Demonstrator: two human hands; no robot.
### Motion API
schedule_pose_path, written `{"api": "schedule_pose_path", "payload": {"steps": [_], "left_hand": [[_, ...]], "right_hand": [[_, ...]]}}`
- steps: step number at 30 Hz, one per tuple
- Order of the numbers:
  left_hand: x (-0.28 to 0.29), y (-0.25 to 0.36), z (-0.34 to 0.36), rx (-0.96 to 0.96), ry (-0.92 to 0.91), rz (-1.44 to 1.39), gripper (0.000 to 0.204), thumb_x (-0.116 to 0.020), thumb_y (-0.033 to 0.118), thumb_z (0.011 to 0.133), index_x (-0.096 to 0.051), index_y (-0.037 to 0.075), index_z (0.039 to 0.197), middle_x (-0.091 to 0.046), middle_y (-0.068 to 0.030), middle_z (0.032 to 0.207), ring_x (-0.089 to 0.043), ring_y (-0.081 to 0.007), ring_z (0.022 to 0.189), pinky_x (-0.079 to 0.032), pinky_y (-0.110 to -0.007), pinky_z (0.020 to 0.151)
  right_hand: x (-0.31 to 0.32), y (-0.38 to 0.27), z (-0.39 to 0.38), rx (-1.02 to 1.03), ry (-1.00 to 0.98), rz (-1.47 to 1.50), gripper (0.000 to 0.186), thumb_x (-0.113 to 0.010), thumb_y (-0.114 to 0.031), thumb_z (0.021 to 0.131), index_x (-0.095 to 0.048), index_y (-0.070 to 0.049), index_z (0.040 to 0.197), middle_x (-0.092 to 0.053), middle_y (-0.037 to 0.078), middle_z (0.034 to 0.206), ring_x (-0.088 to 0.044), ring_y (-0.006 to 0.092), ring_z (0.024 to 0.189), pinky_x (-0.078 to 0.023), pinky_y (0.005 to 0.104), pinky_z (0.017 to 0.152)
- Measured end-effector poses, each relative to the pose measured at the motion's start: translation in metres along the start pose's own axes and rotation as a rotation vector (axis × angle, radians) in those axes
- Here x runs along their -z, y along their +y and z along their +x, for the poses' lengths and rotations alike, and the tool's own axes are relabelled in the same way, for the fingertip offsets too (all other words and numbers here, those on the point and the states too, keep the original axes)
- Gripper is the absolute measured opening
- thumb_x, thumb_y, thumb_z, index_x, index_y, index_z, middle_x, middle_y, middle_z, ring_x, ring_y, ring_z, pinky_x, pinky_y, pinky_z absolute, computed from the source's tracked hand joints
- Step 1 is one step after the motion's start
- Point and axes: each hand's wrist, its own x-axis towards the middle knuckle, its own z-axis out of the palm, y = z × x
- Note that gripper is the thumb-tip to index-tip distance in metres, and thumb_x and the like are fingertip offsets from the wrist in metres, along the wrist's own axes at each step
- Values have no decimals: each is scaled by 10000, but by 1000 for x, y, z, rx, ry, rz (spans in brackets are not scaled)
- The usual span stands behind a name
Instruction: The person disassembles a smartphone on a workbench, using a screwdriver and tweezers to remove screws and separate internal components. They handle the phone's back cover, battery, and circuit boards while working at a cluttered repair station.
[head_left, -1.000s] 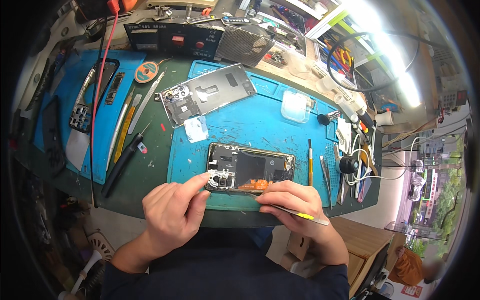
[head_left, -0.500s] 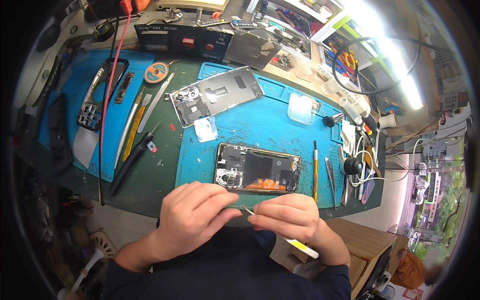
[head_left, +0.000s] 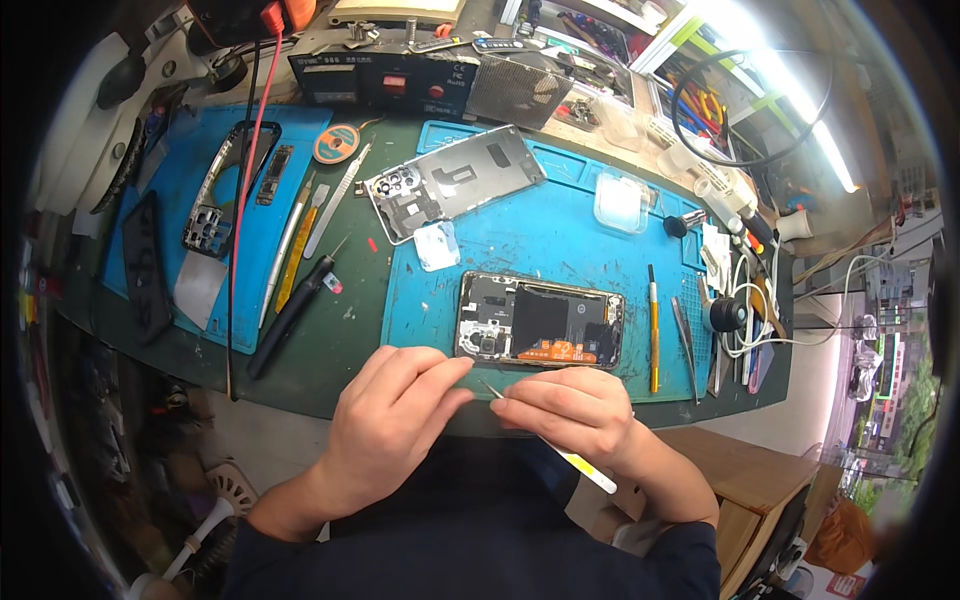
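Nearest, the right hand is closed round the tweezers, pinching them well forward, their yellow-marked tail slanting back toward the body. Beside it the left hand is half curled, thumb and forefinger slightly parted, with nothing visible between them. The tweezers' tips point toward that gap, apart from the left fingertips. Both hands are at the near edge of the mat.

For work this fine, a light, even pinch should serve best; squeezing harder could flick a small piece away. Steady wrists and a slow approach of tips to fingertips would help, as would keeping the sharp points off exposed parts.

Just beyond, the uncovered phone lies flat near the middle of the mat's near edge. The left fingertips overlap its near left corner in this view; whether they touch it is unclear.

Farther off, a yellow tool lies toward the right edge, and a back cover overhangs the left edge near the far left corner.
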Motion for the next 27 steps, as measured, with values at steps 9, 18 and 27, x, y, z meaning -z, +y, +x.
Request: {"api": "schedule_pose_path", "payload": {"steps": [9,18,27], "left_hand": [[-4,-5,3,-98,-54,79,222,-882,40,831,-748,64,1006,-679,-44,983,-669,-252,838,-549,-377,715],[0,-8,3,-22,18,47,200,-870,-35,842,-754,33,990,-692,-75,965,-666,-276,832,-543,-393,699],[5,-11,9,-18,5,130,213,-896,-38,814,-786,33,982,-698,-79,927,-661,-273,828,-538,-386,711]], "right_hand": [[0,0,-1,-42,10,47,317,-898,-57,822,-813,-41,1127,-760,56,1016,-774,199,833,-637,339,684],[32,12,-5,-298,-55,-360,558,-930,-301,854,-745,-71,1327,-780,105,1257,-732,317,1264,-559,491,1080],[34,43,-11,-358,-8,-440,592,-926,-331,848,-727,-66,1340,-774,116,1316,-723,336,1314,-564,538,1127]]}}
